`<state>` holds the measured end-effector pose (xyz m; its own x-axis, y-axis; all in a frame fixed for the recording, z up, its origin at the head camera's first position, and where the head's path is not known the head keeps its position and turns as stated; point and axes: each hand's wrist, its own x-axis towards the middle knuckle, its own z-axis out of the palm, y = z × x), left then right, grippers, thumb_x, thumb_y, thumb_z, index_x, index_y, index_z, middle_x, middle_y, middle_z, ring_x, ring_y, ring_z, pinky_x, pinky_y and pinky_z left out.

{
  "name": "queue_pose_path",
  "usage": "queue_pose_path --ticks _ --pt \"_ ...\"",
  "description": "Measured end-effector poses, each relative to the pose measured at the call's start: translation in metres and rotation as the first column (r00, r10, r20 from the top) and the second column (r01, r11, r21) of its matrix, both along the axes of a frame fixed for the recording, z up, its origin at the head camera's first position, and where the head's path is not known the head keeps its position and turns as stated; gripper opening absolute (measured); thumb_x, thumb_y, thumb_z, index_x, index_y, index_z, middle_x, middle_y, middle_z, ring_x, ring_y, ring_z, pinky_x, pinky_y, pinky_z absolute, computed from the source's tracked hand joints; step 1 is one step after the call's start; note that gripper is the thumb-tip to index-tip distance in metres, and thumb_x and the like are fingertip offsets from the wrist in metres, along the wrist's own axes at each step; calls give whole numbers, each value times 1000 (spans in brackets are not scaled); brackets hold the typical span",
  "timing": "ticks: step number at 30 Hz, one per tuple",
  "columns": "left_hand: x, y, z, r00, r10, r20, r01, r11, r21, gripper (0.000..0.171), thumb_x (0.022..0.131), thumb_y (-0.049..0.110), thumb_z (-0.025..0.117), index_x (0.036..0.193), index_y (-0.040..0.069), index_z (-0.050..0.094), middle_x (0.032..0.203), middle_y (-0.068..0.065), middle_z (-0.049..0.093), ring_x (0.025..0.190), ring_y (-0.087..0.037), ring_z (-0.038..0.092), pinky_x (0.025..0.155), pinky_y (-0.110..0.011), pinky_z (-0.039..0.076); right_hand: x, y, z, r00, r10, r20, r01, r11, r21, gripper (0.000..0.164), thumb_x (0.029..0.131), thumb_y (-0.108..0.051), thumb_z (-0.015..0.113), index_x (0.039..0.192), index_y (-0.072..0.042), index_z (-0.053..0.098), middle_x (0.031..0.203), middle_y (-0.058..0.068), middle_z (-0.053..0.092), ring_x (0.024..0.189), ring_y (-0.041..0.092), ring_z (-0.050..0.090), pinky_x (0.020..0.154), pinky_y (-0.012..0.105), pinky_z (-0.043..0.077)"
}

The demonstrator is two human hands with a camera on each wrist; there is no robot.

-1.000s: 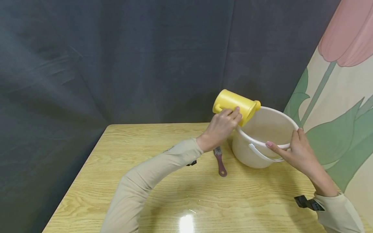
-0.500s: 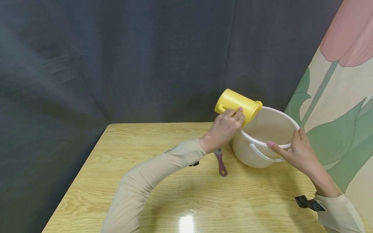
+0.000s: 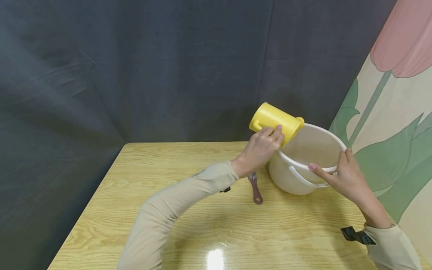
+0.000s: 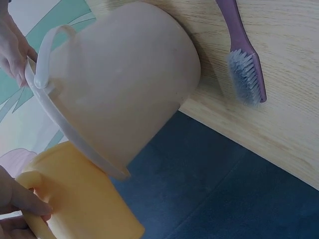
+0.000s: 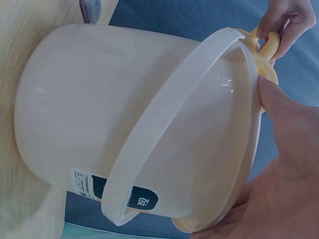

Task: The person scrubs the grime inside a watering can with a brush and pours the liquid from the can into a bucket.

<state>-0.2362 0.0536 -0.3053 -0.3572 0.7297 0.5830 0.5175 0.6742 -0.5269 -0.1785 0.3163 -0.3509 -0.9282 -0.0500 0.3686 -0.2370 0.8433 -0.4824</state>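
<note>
My left hand (image 3: 261,148) grips the handle of a yellow pitcher (image 3: 275,118). The pitcher is tipped to the right, its mouth over the left rim of a cream plastic bucket (image 3: 293,180). In the left wrist view the pitcher (image 4: 79,194) overlaps the bucket's rim, with fingers curled through its handle. My right hand (image 3: 344,178) holds the bucket's near right rim, thumb on the near side and fingers farther round. The right wrist view shows the bucket (image 5: 99,99) with its white handle hanging down and a dark label on its side.
A brush (image 3: 255,189) with a purple handle lies on the wooden table (image 3: 152,210), left of the bucket. Behind the table hangs a dark curtain (image 3: 189,75). A wall painted with a tulip (image 3: 401,41) stands close on the right.
The left hand and the tilted pitcher have shifted slightly to the right over the bucket's rim. The right hand keeps its hold and the bucket stays in place.
</note>
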Motion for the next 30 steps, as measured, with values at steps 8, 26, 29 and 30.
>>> queue_pose_path --ticks 8,26,29,30 --pt "1 2 -3 1000 -12 -26 11 1000 -21 29 101 2 48 114 14 72 130 -4 64 100 -16 63 88 -23 50 1 1 -3 1000 -8 -31 8 1000 1 92 88 -38 73 133 27 28 117 39 36 100 52 38 74 67 37" --pt "-2 2 -8 991 -22 -132 14 998 -59 32 101 0 46 110 15 73 126 -4 66 97 -13 63 92 -23 47 -1 -1 -2 999 0 -49 0 1000 13 90 87 -38 74 130 29 31 113 38 38 97 51 39 72 66 38" --pt "-2 2 -9 991 -29 -130 21 998 -64 30 101 1 48 111 14 73 127 -5 65 98 -12 63 95 -23 47 -1 -1 -3 999 3 -50 -3 1000 4 90 87 -37 74 131 28 30 114 37 37 98 51 38 72 66 37" --pt "-2 2 -9 991 -31 -127 23 998 -63 30 101 1 48 112 14 73 128 -5 65 99 -12 63 95 -23 46 0 -1 -3 999 4 -49 -4 1000 1 90 87 -37 74 132 28 30 114 38 37 99 52 38 73 67 37"
